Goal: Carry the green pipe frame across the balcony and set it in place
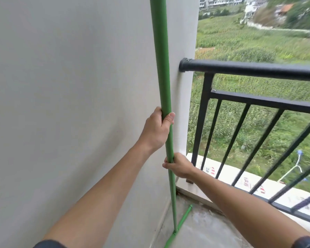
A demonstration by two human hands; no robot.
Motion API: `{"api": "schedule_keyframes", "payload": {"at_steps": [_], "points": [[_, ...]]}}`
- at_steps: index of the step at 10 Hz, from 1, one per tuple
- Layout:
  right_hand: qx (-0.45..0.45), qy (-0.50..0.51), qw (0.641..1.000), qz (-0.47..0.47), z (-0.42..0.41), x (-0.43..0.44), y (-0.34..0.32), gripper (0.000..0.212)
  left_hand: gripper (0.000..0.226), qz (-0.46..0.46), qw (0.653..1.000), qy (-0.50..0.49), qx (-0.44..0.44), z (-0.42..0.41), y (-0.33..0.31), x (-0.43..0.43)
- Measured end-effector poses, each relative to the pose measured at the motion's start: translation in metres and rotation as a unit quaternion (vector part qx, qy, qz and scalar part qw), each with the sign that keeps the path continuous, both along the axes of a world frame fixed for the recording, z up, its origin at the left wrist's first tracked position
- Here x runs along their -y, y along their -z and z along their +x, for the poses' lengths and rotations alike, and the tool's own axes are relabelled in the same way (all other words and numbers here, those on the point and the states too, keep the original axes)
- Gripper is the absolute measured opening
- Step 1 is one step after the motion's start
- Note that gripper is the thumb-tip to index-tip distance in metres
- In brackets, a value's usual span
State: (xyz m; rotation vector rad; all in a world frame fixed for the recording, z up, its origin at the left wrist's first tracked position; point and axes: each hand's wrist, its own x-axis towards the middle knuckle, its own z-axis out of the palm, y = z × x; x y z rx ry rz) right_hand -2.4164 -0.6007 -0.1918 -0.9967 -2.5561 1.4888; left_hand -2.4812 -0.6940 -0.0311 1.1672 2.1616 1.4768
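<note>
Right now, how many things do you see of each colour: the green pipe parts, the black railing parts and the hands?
Green pipe frame parts: 2, the upright pipe and the floor bar.
Black railing parts: 1 handrail.
Hands on the pipe: 2, left hand and right hand.
Total: 5

You are looking at the green pipe frame [160,68], a matte green tube standing nearly upright, its top toward 12 o'clock where a wider collar caps it at the picture's upper edge. Its foot meets a thinner green cross pipe lying on the concrete floor, running from 7 o'clock up toward 1 o'clock. The upright stands just beside the white wall.
</note>
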Motion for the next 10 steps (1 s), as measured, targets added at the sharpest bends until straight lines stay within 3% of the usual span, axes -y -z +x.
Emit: {"api": "schedule_keyframes", "payload": {"at_steps": [4,7,8,10], "points": [[0.010,0.105,0.992,0.065,-0.004,-0.016,0.001,0.014,0.031,0.043,0.996,0.023,-0.070,-0.013,0.013,-0.041],[0.025,0.092,0.994,0.045,0.017,-0.009,-0.006,0.030,0.033,0.044,0.997,0.027,-0.065,-0.010,0.016,-0.040],[-0.004,0.101,0.995,-0.019,0.053,-0.003,-0.013,0.043,0.033,0.031,0.999,0.008,-0.032,-0.005,0.015,-0.040],[-0.116,0.153,0.981,-0.037,0.164,0.002,-0.062,0.020,0.029,-0.026,0.998,-0.021,0.050,0.021,0.036,-0.014]]}}
